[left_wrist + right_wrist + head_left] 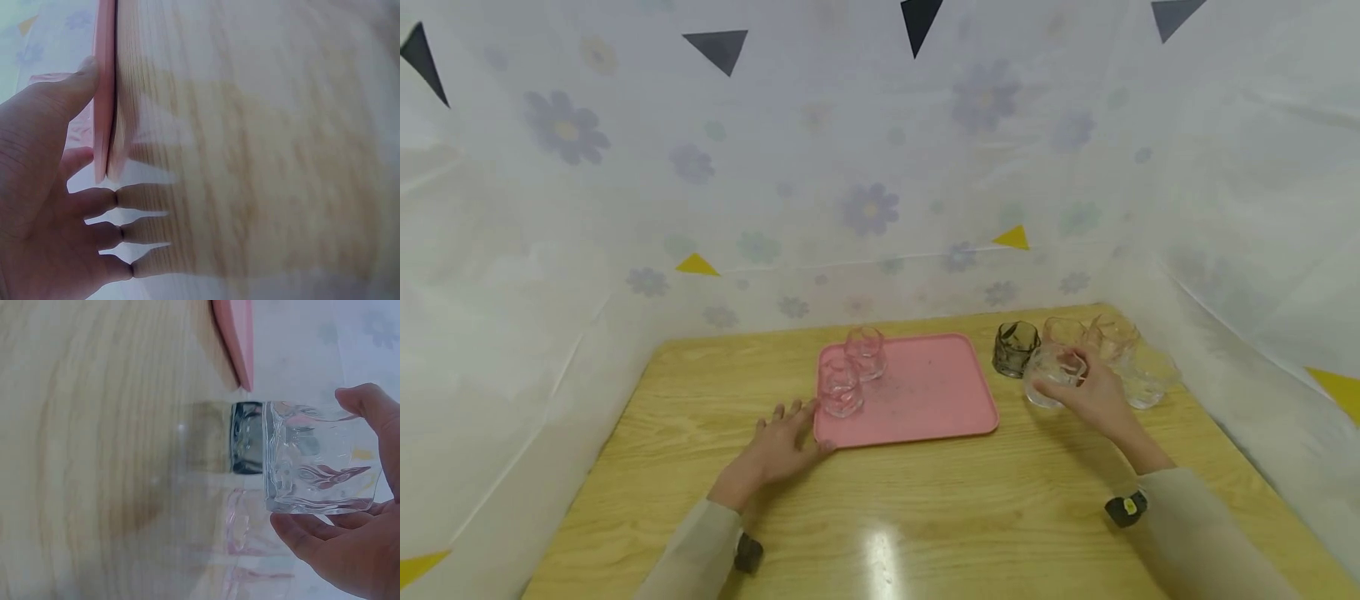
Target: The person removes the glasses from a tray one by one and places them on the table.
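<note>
My right hand (pixel 1101 400) grips a clear drinking glass (pixel 322 462) with thumb and fingers on opposite sides. In the right wrist view the glass is clear of the wooden table. A smoky grey glass (pixel 1017 350) stands just behind and left of it. At the left, my left hand (pixel 786 446) is spread at the near corner of a pink tray (pixel 932 383). Its thumb touches the tray's near edge, and the other fingers reach along the left side. Two see-through glasses, one at the back (pixel 866 354) and one nearer (pixel 841 392), stand on the tray's left part.
Behind the held glass stand two pink-tinted glasses, a left one (pixel 1063 330) and a right one (pixel 1114 333). Another clear glass (pixel 1146 379) stands right of my right hand. White flowered sheeting (pixel 865 150) encloses the wooden table (pixel 940 517) at the back and sides.
</note>
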`<state>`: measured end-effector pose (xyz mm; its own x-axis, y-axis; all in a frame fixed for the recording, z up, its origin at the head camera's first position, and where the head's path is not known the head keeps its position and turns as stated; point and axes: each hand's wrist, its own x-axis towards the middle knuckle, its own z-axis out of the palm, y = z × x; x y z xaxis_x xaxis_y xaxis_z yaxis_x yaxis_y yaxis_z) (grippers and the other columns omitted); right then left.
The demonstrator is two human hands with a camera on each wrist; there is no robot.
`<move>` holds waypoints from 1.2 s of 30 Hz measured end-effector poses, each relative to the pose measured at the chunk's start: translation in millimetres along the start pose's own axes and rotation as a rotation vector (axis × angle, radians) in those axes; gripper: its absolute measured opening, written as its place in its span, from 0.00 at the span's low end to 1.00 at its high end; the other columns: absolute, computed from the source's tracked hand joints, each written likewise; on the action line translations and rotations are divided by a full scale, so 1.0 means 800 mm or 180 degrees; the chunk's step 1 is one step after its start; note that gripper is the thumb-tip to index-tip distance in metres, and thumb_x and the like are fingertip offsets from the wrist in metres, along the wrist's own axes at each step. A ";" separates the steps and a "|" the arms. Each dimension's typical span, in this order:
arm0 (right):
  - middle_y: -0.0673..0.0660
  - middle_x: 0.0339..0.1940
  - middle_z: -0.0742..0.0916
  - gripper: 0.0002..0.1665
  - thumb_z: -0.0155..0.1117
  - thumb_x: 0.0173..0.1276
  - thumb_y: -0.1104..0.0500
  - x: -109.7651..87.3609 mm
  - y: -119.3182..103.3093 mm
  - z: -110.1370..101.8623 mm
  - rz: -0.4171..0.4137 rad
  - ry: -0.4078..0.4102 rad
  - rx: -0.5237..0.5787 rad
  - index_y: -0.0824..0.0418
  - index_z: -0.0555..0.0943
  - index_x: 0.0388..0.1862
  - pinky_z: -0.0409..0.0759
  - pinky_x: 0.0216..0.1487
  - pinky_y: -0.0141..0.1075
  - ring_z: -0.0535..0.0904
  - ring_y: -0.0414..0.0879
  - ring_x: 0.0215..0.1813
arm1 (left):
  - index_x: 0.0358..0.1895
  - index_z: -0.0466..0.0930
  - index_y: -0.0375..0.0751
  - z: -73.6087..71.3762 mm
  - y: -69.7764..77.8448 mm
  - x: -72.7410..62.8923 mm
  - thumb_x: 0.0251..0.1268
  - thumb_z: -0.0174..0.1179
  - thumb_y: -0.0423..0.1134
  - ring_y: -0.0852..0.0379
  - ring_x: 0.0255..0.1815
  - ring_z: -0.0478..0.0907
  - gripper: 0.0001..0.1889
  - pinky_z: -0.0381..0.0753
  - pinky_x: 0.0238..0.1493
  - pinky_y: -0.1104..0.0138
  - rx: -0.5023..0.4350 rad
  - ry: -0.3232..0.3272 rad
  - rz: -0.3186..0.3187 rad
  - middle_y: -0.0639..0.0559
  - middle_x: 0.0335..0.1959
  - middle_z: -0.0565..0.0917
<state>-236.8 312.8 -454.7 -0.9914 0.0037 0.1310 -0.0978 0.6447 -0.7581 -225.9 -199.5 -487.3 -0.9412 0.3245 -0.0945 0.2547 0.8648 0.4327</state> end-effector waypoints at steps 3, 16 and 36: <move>0.71 0.74 0.77 0.50 0.73 0.70 0.39 0.000 0.011 -0.005 0.0016 0.0058 -0.0096 0.65 0.64 0.77 0.81 0.52 0.50 0.76 0.66 0.65 | 0.85 0.57 0.44 0.000 0.000 -0.001 0.74 0.57 0.66 0.18 0.82 0.49 0.46 0.44 0.77 0.22 -0.0019 -0.0006 -0.0007 0.26 0.82 0.58; 0.76 0.76 0.73 0.57 0.71 0.72 0.38 -0.005 0.036 -0.020 0.0181 0.0007 -0.0104 0.70 0.57 0.82 0.79 0.57 0.62 0.72 0.72 0.68 | 0.85 0.57 0.45 0.004 -0.003 0.000 0.74 0.57 0.66 0.18 0.82 0.50 0.45 0.46 0.76 0.21 -0.0010 0.0009 0.0010 0.27 0.82 0.59; 0.82 0.74 0.72 0.62 0.70 0.72 0.38 0.001 0.053 -0.035 0.0324 0.0040 -0.0403 0.77 0.52 0.82 0.78 0.60 0.69 0.70 0.79 0.70 | 0.85 0.57 0.45 0.001 -0.001 0.001 0.74 0.58 0.66 0.17 0.82 0.49 0.45 0.46 0.76 0.22 -0.0030 0.0006 0.0012 0.26 0.82 0.58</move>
<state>-239.6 361.6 -468.7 -0.9944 0.0829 0.0663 0.0156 0.7317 -0.6814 -226.6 -199.5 -488.7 -0.9407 0.3269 -0.0911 0.2560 0.8599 0.4416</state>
